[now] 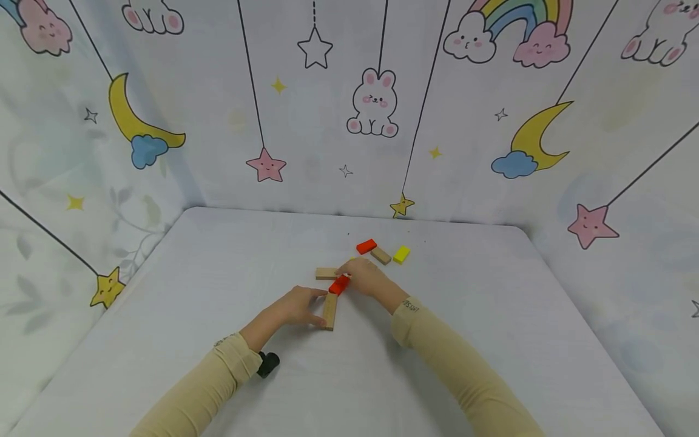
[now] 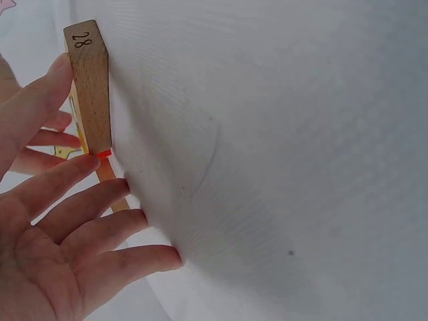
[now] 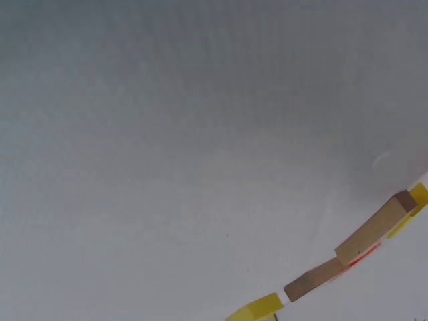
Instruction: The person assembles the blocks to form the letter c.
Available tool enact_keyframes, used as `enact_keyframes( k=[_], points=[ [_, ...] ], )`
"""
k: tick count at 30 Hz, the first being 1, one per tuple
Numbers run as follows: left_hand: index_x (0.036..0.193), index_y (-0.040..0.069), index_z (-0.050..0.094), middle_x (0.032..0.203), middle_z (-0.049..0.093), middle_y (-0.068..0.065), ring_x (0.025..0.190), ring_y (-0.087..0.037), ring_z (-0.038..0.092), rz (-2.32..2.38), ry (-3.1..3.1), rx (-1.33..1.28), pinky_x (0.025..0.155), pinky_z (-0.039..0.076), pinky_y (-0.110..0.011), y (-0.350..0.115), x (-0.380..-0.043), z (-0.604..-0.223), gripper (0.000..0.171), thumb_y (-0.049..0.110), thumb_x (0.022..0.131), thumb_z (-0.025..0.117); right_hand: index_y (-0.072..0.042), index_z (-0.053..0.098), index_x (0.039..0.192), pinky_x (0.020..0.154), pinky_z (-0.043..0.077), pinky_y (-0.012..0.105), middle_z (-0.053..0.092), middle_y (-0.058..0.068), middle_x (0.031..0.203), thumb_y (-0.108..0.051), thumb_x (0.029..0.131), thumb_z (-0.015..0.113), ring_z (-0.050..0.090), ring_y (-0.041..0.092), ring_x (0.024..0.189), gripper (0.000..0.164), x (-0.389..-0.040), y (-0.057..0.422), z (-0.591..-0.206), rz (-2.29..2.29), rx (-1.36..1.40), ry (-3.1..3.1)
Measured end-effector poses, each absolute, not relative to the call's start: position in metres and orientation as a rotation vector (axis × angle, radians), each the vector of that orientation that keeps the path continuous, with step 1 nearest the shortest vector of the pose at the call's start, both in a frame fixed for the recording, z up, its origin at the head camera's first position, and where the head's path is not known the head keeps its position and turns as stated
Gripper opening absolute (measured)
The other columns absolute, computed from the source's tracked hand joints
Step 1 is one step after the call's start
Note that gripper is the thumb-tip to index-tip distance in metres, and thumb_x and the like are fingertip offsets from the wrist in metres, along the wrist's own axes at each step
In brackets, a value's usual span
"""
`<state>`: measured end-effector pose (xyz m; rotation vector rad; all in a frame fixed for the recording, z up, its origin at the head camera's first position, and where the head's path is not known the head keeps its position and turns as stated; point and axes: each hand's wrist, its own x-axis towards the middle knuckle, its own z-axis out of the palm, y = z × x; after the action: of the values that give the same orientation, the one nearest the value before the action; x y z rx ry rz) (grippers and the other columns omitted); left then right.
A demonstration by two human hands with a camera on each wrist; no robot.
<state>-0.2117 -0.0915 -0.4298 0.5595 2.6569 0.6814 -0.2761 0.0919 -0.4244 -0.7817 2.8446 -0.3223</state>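
My left hand (image 1: 297, 305) holds a plain wooden block (image 1: 330, 312) lengthwise, thumb at its near end and index finger at its far end. In the left wrist view this wooden block (image 2: 91, 93) bears the number 28, and the other fingers are spread below it. A red block (image 1: 339, 284) touches or nearly touches its far end. My right hand (image 1: 367, 278) pinches that red block, its fingertips partly hidden. Just beyond, another wooden block (image 1: 326, 274) lies crosswise by the right fingers. The right wrist view does not show the right hand.
Farther back lie a red block (image 1: 366, 246), a wooden block (image 1: 380, 255) and a yellow block (image 1: 401, 254). Some yellow peeks out behind the right hand. A black object (image 1: 268, 365) lies beside the left forearm on the white table (image 1: 246, 243). Patterned cloth walls surround it.
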Motion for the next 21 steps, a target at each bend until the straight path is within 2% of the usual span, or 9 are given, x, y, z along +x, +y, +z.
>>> enact_keyframes(
  k=[2,13,21],
  points=[
    [0.128,0.003,0.052,0.126,0.053,-0.016,0.118,-0.03,0.047,0.688,2.654,0.56,0.096,0.037,-0.044,-0.092,-0.211,-0.43,0.065,0.026,0.073,0.078,-0.014,0.062,0.119,0.091,0.044,0.032,0.061,0.002,0.117,-0.003,0.087,0.06,0.056,0.019,0.106,0.034,-0.279,0.096,-0.423,-0.403,-0.767,2.844],
    [0.131,0.004,0.049,0.129,0.051,-0.017,0.121,-0.029,0.045,0.69,2.638,0.55,0.097,0.037,-0.043,-0.094,-0.211,-0.43,0.067,0.032,0.076,0.074,-0.015,0.058,0.124,0.096,0.039,0.037,0.056,0.002,0.124,-0.009,0.082,0.067,0.048,0.021,0.114,0.044,-0.29,0.118,-0.416,-0.506,-0.5,2.837],
    [0.132,0.005,0.048,0.13,0.05,-0.016,0.122,-0.028,0.043,0.703,2.63,0.549,0.098,0.035,-0.044,-0.095,-0.211,-0.43,0.067,0.031,0.076,0.075,-0.013,0.059,0.123,0.096,0.039,0.037,0.057,0.004,0.122,-0.016,0.081,0.07,0.048,0.021,0.113,0.044,-0.293,0.126,-0.421,-0.515,-0.505,2.832]
  ],
)
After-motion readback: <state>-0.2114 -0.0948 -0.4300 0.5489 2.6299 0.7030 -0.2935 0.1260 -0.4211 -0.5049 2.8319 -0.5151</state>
